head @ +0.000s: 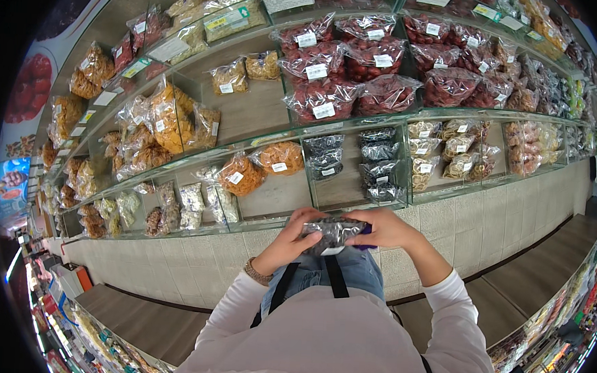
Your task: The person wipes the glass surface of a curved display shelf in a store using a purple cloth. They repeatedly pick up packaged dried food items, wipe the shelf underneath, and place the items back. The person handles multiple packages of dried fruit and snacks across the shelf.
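Observation:
A clear plastic bag of dark dried food is held in front of my waist, level with the lowest shelf's glass edge. My left hand grips its left end, with the thumb over the near side. At the right end, my right hand has its fingers around the bag. Something purple shows under the right hand; what it is I cannot tell. A white label is partly visible on the bag's lower side. Just beyond my hands, similar dark bags stand in a left stack and a right stack.
Glass dividers and a glass front lip border the shelf compartments. Bags of orange dried food lie to the left, bags of pale sliced rings to the right. Bagged red dates fill the shelf above. A tiled base runs below.

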Demonstrator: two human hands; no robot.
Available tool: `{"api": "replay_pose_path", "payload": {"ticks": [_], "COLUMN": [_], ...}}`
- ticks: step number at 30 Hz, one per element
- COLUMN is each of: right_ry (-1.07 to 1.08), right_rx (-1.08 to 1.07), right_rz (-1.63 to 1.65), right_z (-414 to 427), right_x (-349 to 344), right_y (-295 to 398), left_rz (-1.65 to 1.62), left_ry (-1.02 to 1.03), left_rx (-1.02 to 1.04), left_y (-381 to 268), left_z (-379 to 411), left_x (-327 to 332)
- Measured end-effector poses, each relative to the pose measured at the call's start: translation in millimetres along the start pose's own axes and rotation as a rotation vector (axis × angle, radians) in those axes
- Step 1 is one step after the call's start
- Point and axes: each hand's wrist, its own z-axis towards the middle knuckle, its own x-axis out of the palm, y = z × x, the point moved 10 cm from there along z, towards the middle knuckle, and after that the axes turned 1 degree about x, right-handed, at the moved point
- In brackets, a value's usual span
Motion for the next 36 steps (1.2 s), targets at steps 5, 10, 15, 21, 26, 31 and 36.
{"api": "replay_pose_path", "payload": {"ticks": [5,10,15,21,26,31,36], "right_ry": [-0.4,-0.368,0.025,0.299,-0.375,-0.206,-0.362], "right_rx": [-0.248,-0.232,0.107,0.36,0.006,0.178,0.074], "right_rz": [-0.555,-0.674,-0.744,-0.816,-0.702,-0.795,-0.703], "right_z": [21,71,91,129,171,184,156], "right_x": [-13,31,70,47,1,33,36], "right_y": [-36,-131,-179,-147,-101,-131,-137], "left_rz": [-0.103,-0.144,-0.185,-0.202,-0.215,-0.283,-0.274], "left_ry": [-0.36,-0.303,-0.283,-0.199,-0.22,-0.258,-0.265], "left_rx": [-0.252,-0.317,-0.363,-0.314,-0.323,-0.38,-0.372], "left_y": [33,42,46,38,43,48,46], "left_z": [-18,-50,-70,-68,-71,-80,-87], "left_x": [-32,-30,-20,-6,-3,-1,-5]}}
